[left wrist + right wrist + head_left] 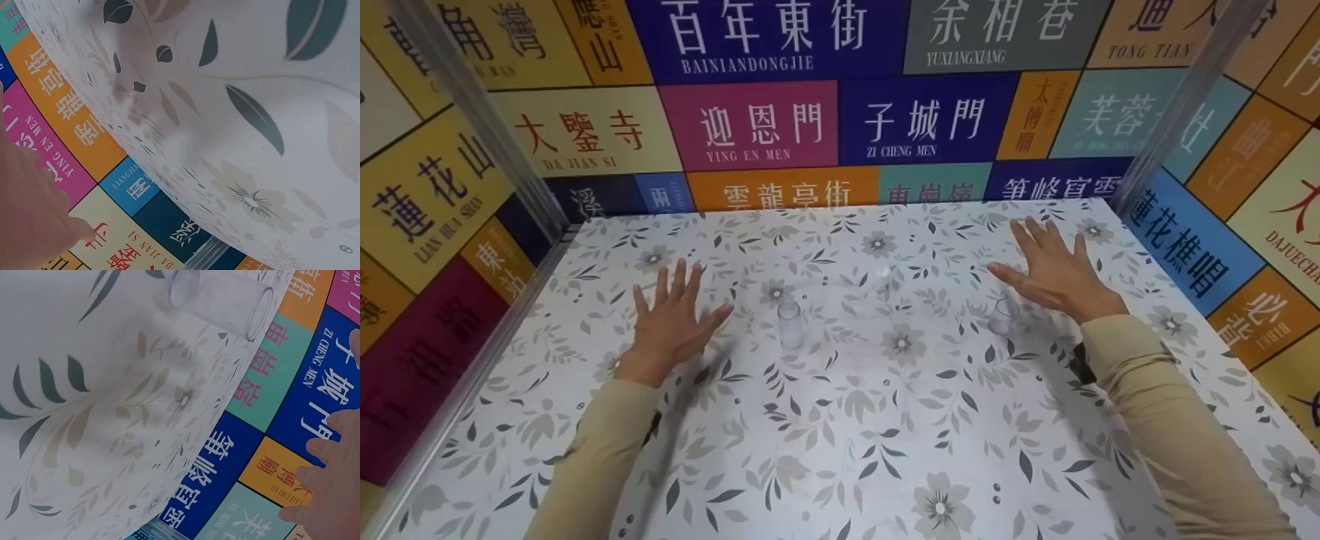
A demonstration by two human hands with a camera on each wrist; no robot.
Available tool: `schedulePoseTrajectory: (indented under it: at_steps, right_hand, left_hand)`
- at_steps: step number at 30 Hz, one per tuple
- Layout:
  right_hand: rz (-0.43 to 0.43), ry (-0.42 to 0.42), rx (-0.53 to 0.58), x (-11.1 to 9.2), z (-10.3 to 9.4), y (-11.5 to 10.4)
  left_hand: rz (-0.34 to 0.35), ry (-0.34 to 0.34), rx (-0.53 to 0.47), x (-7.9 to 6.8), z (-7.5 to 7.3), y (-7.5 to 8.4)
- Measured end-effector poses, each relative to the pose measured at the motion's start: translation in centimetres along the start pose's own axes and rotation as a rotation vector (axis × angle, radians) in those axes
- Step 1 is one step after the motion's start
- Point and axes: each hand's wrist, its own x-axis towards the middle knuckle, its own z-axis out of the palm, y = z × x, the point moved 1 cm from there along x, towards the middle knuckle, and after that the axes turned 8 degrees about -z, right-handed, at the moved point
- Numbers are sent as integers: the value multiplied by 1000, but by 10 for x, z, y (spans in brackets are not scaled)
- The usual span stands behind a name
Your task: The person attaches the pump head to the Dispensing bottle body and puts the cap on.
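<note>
My left hand [669,322] is held over the left side of the table, its fingers spread and nothing in them. A clear, colourless cup [790,326] stands to the right of it, apart from the thumb. On the right, my other hand [1054,270] is also spread, with the thumb pointing inward. Just below that thumb in the head view is a second clear cup [1002,318]. The right wrist view has a clear cup [225,304] at the top, away from the fingers [332,433]. In the left wrist view only part of the left hand [36,208] shows.
A white cloth with grey flowers and leaves covers the table [870,420]. Behind it rises a wall of coloured panels [750,124] with Chinese lettering, continuing along both sides. Clear upright strips [1192,105] stand at the far corners.
</note>
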Motion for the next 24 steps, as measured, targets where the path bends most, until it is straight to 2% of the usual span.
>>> schedulePoseTrajectory:
  at_steps: [12,24]
  right_hand:
    - [-37,21,-40,6,1,-18]
    - [-92,40,-53,13,8,-41]
  left_hand:
    - [35,-20,40,-9,4,14]
    - [96,-31,-17,-13,12,19]
